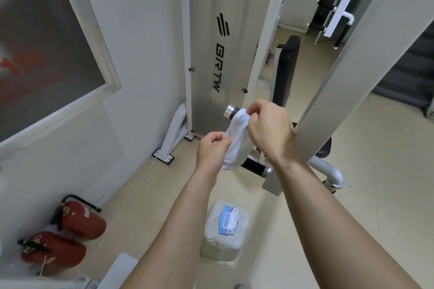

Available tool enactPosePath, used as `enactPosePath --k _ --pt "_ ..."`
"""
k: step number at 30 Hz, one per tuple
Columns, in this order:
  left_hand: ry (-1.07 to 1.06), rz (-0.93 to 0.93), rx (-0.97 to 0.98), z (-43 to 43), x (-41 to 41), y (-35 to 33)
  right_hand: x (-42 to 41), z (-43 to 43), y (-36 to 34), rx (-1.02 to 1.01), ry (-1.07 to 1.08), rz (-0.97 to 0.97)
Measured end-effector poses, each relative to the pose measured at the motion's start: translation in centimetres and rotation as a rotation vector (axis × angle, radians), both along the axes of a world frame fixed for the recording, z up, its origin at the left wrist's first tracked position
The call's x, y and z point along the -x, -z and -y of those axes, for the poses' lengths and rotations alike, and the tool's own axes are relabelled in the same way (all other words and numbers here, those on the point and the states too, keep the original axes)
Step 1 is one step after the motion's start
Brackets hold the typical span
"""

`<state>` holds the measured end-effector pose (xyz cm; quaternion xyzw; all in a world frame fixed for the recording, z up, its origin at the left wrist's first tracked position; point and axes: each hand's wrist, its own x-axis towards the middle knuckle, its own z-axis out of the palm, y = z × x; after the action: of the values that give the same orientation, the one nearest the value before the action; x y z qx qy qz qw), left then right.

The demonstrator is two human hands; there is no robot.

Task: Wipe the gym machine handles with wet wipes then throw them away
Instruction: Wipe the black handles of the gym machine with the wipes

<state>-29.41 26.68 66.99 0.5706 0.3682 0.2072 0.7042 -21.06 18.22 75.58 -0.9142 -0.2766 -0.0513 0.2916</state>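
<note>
A white wet wipe (236, 141) is draped over the black machine handle (253, 166), which ends in a chrome cap (229, 111) at its upper left. My right hand (270, 129) pinches the wipe's top end near the cap. My left hand (211, 150) grips the wipe's lower end, below and left of the handle. Most of the handle is hidden under the wipe and my hands. A pack of wet wipes (229, 219) lies on a white container (211, 241) on the floor below.
A grey machine upright (352, 77) stands right of my hands. The weight-stack cover (211, 54) rises behind, with a black padded seat back (287, 65) beside it. Two red fire extinguishers (70, 237) lie at the lower left by the wall. A white cord (122, 209) runs along the floor.
</note>
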Motion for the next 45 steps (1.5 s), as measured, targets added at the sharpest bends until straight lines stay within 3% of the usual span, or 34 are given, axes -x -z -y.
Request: enactPosePath --k 4,6,14,19,23,25,28,34,37,41,43,45 --pt "-0.056 -0.147 -0.184 0.0 -2.5 0.0 0.2 -0.4 0.4 0.089 -0.019 0.128" --pt "-0.153 -0.132 -0.167 -0.1 -3.9 -1.0 0.3 -0.5 0.8 0.098 -0.023 0.151" --pt "-0.002 0.416 0.681 0.6 -4.6 -2.6 0.9 0.0 2.1 0.106 0.098 0.15" --pt "0.175 0.623 0.786 1.1 -4.2 -2.8 0.1 -1.0 1.3 -0.083 0.173 0.003" --pt "0.145 0.719 0.875 1.2 -5.0 -2.8 -1.9 -1.8 -1.2 -0.128 0.157 -0.406" --pt "0.128 0.738 0.892 1.1 -5.2 -2.8 -2.2 -1.8 -1.9 -0.236 0.093 -0.474" --pt "0.111 0.622 0.77 1.0 -5.0 -2.6 -0.9 -1.2 -1.4 -0.33 0.012 -0.252" --pt "0.16 0.666 0.776 1.3 -3.8 -3.6 2.0 0.5 2.4 -0.141 -0.176 0.261" --pt "0.14 0.565 0.706 1.1 -5.6 -4.6 3.2 2.5 2.7 -0.168 -0.265 0.179" --pt "0.016 0.695 0.78 1.8 -7.8 -4.4 3.4 5.2 2.7 -0.189 -0.413 -0.113" --pt "0.014 0.758 0.809 1.8 -8.4 -4.0 3.4 6.5 2.5 -0.196 -0.414 -0.083" --pt "0.057 0.815 0.847 1.7 -8.7 -4.0 3.6 8.0 2.5 -0.367 -0.303 0.019"
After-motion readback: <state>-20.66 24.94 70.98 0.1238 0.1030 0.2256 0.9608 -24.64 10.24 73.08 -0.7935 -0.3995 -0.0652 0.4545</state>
